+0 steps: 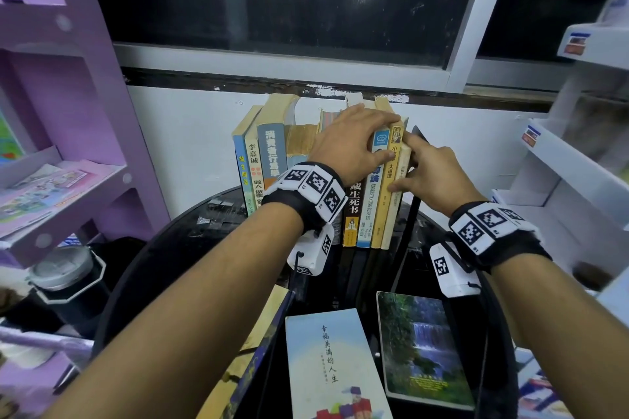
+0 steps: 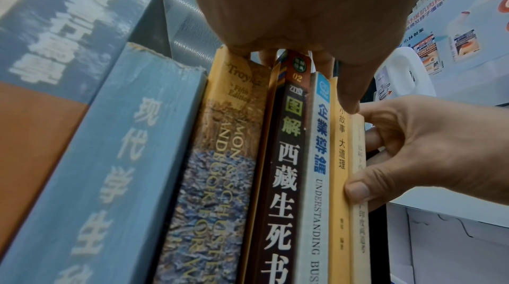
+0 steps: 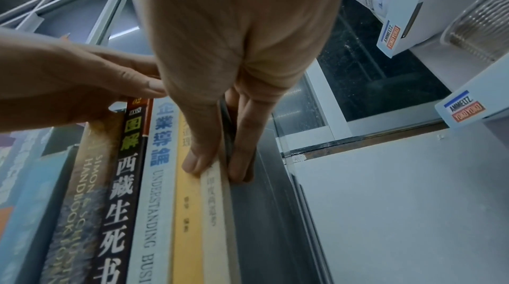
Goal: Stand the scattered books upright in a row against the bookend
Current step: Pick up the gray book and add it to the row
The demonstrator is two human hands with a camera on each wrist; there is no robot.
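Note:
A row of upright books [image 1: 272, 153] stands at the back of the round black table [image 1: 170, 255], with a black bookend [image 1: 413, 207] at its right end. My left hand [image 1: 391, 136] lies over the tops of the right-hand books, its thumb on the yellow spine [image 2: 338, 212]. My right hand [image 1: 401, 163] pinches the thin cream book [image 1: 396, 214] at the end of the row. Its thumb is on that book's spine [image 3: 217, 212] and its fingers [image 3: 242, 158] sit between the book and the bookend [image 3: 261, 212]. Three books lie flat at the table's front: a pale blue one [image 1: 326, 360], a waterfall cover [image 1: 422, 347] and a dark one [image 1: 252, 360].
A purple shelf unit [image 1: 68, 112] with papers stands at the left, with a grey-lidded cup [image 1: 64, 269] below it. White display shelves [image 1: 561, 173] stand close on the right. A white wall and a dark window are right behind the row.

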